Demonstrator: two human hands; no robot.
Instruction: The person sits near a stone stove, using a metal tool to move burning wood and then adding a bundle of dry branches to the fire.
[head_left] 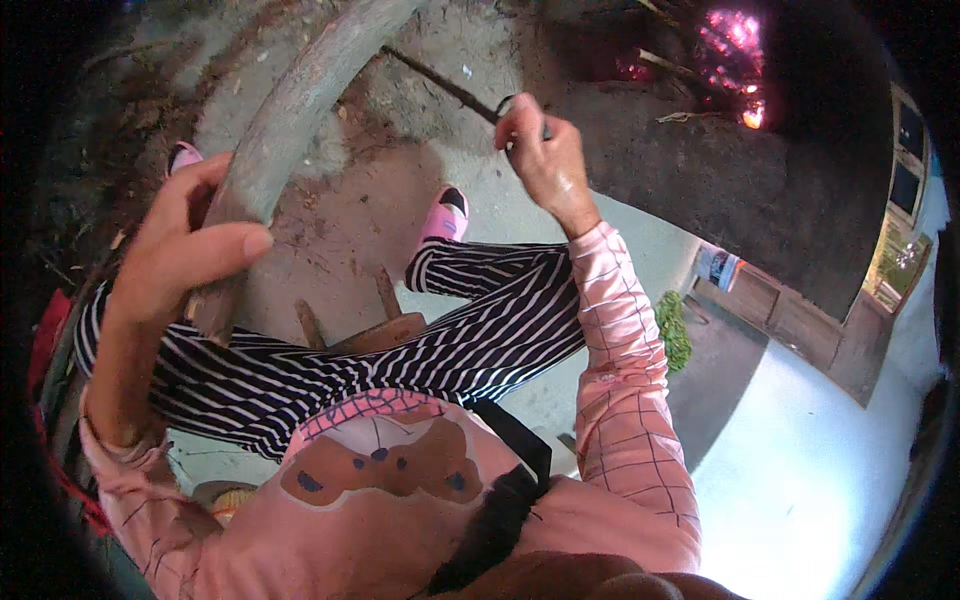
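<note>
My left hand [190, 235] is wrapped round a thick, bare grey-brown log [290, 110], its thumb lying across the near side. The log slants from beside my left knee up to the top edge, where its far end is cut off from view. Out in front of me, my right hand [548, 160] is closed round the grip of a long, thin, dark blade-like tool [440, 83]. The tool points left and away from me, its tip close to the log's right side. Whether tip and log touch, I cannot tell.
Glowing embers [738, 50] burn at the upper right, with a stick [668, 63] beside them on the dark hearth [720, 180]. Between my legs stands a low wooden stool [380, 333]. Green leaves [673, 330] lie right of my forearm. Twigs [70, 210] litter the ground at left.
</note>
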